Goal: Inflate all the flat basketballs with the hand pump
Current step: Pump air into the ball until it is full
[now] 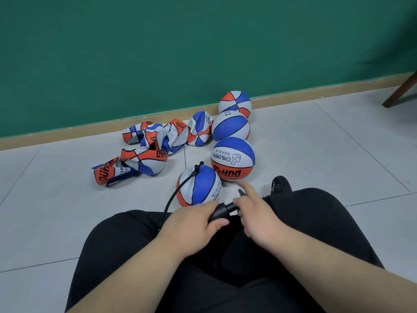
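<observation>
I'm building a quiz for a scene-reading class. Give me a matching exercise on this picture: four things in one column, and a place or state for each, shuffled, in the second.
Things:
1. left hand
2. hose
3. flat basketballs
4. ball printed CHILDREN

Places or states:
A. heaped near the skirting board
B. round, just beyond the nearest ball
C. grips the pump
D. runs up to the top of the nearest ball

Pairs: 1-C, 2-D, 3-A, 4-B.
</observation>
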